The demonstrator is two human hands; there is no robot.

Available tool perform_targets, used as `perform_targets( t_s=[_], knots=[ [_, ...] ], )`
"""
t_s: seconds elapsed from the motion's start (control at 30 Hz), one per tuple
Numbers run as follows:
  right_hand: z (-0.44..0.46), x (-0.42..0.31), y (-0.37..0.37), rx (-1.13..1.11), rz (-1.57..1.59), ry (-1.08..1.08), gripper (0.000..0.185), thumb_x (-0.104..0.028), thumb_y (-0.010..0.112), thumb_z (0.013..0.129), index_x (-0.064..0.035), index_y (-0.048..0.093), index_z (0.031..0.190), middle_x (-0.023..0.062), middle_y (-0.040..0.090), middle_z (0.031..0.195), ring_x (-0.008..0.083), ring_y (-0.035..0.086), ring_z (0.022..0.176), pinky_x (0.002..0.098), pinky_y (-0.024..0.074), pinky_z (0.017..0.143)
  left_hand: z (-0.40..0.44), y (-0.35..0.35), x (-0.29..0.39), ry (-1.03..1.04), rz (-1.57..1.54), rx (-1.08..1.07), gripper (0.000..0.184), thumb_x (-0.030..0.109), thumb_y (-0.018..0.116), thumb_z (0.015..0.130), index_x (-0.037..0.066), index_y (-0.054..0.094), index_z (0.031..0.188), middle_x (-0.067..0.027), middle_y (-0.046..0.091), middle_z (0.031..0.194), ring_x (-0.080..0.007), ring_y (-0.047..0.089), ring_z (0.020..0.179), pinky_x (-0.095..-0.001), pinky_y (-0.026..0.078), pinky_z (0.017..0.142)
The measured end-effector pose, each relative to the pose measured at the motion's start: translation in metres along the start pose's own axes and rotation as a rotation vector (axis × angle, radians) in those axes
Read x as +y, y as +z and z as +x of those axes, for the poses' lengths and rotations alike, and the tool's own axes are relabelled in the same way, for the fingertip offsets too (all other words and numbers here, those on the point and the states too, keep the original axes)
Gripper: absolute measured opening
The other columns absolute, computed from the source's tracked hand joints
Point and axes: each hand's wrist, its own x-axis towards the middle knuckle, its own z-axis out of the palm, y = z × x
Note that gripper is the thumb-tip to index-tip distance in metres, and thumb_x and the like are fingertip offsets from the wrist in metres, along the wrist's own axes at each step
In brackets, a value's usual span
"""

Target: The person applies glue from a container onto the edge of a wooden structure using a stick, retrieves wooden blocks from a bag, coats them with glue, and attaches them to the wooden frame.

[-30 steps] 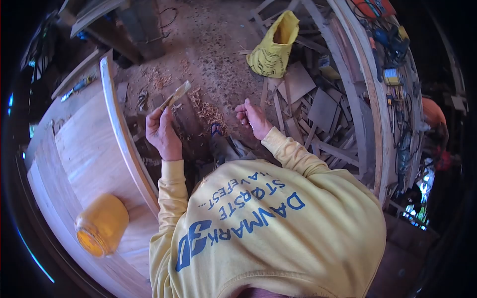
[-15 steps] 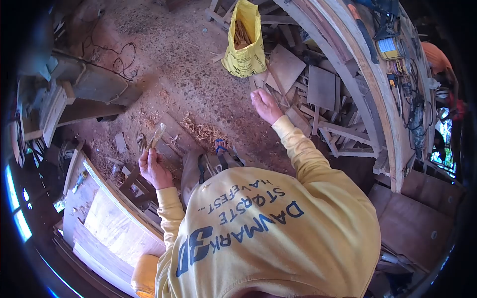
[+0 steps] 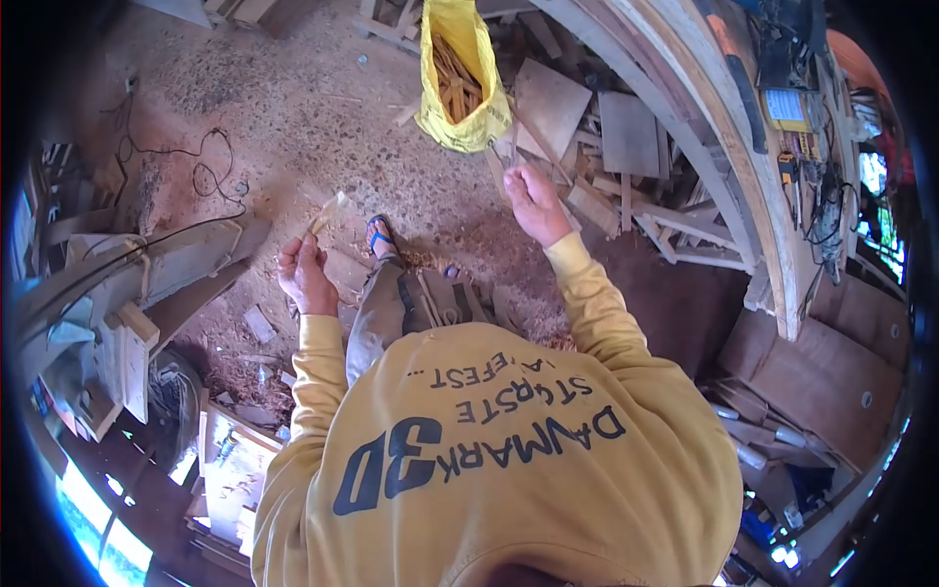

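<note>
My left hand (image 3: 308, 276) is closed, fingertips pinching a slim yellowish strip (image 3: 331, 213) with a pale, see-through-looking end pointing up and away; its exact kind is unclear. Farther forward on the right, my right hand (image 3: 537, 205) is closed around a thin object (image 3: 502, 154) with a narrow end, mostly hidden by the fingers. Just beyond that end stands a yellow sack (image 3: 465, 135), its mouth wide, with wood scraps (image 3: 456, 86) inside. The thin object overlaps the sack's lower edge in view; whether they touch I cannot tell.
Wood offcuts and boards (image 3: 631, 147) lie heaped at right beneath a long curved timber frame (image 3: 675, 83) carrying tools. At left is a wooden beam structure (image 3: 186, 264). A black cable (image 3: 201, 161) trails over the floor. A sandalled foot (image 3: 380, 235) is ahead of me.
The view has shifted forward and to the left, and a foot in a blue flip-flop now shows ahead. The sack sits closer to my right hand. Both hands keep their hold.
</note>
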Motion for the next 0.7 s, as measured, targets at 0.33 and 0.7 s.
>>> perform_targets(
  t_s=[0.33, 0.7],
  knots=[
    [0.115, 0.033, 0.028, 0.007, 0.017, -0.086, 0.019, -0.020, 0.058, 0.098, -0.0023, 0.055, 0.105, 0.0114, 0.061, 0.087, 0.0229, 0.059, 0.078, 0.0379, 0.0495, 0.072, 0.005, -0.054, 0.047, 0.084, 0.051, 0.285, 0.009, 0.002, 0.071, 0.090, 0.009, 0.066, 0.094, -0.0051, 0.069, 0.087, -0.0099, 0.058, 0.069, -0.0228, 0.048, 0.059],
    [0.266, 0.167, 0.179, 0.124, 0.792, 1.007, 0.003, -0.008, 0.060, 0.083, -0.0105, 0.062, 0.083, 0.0045, 0.056, 0.070, 0.0173, 0.051, 0.056, 0.0361, 0.0371, 0.045, 0.198, -0.067, 0.032, 0.030, 0.262, 0.236, 0.004, 0.007, 0.068, 0.094, 0.011, 0.067, 0.096, -0.0036, 0.071, 0.090, -0.0073, 0.062, 0.075, -0.0202, 0.045, 0.059]
  ],
)
